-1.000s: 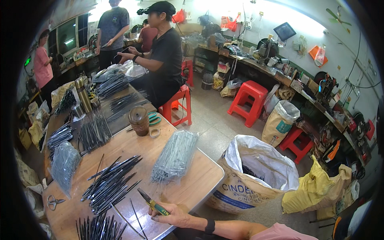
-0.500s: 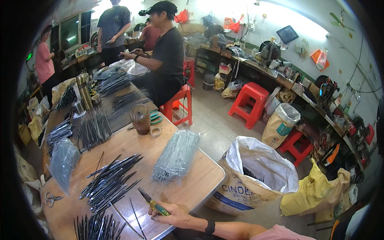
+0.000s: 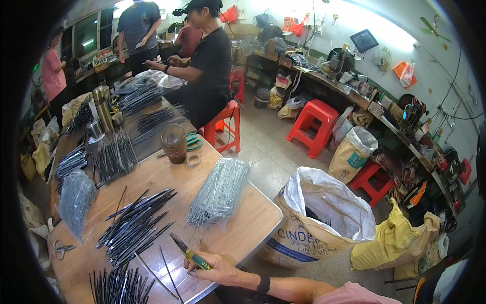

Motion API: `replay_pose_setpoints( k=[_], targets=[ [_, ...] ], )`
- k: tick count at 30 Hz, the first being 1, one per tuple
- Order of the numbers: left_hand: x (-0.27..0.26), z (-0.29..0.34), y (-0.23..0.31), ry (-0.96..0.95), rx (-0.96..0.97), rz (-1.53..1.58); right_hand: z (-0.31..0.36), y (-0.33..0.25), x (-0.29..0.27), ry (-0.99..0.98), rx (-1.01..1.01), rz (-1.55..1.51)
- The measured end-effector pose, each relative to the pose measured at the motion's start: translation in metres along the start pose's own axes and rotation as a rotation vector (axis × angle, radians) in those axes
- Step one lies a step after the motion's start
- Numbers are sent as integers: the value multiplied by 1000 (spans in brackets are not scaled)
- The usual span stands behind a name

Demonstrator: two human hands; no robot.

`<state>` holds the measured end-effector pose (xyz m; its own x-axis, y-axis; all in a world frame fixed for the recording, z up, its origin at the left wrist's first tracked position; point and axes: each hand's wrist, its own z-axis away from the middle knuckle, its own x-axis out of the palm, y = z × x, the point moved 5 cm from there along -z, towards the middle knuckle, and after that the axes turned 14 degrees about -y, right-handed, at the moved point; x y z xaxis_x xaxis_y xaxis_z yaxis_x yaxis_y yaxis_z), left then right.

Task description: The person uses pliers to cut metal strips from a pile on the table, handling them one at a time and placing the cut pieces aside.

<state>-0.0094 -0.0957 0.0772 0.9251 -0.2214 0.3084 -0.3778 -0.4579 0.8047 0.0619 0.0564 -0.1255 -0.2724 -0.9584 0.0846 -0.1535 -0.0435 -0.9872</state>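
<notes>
My right hand [image 3: 218, 269] rests on the near edge of the wooden table [image 3: 253, 223], its forearm coming in from the lower right with a black wristband. It grips small pliers [image 3: 190, 255] with green and yellow handles, jaws pointing up-left. Thin black rods [image 3: 134, 226] lie in a loose pile just left of the pliers. More of the black rods [image 3: 119, 286] fan out at the bottom edge. A clear bag of grey wires [image 3: 220, 191] lies beyond the hand. My left hand is out of sight.
A brown jar [image 3: 174, 143], a tape roll [image 3: 193, 160] and green scissors [image 3: 191, 141] sit mid-table; small scissors [image 3: 62, 249] lie at the left. An open white sack [image 3: 324, 223] and a yellow bag [image 3: 395, 243] stand on the floor to the right. A person in black [image 3: 207, 66] sits on a red stool.
My hand with the pliers stays in about the same spot at the table edge. The view has shifted only slightly.
</notes>
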Motion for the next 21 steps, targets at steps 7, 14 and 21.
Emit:
replay_pose_setpoints(
  k=[7,14,21],
  targets=[
    [3,1,1,5,1,-6,1,-2,2,0,-76,3],
    [0,2,2,2,7,0,1,-8,2,45,-94,13],
    [-1,2,2,3,4,0,0,-9,2,46,-111,27]
  ],
)
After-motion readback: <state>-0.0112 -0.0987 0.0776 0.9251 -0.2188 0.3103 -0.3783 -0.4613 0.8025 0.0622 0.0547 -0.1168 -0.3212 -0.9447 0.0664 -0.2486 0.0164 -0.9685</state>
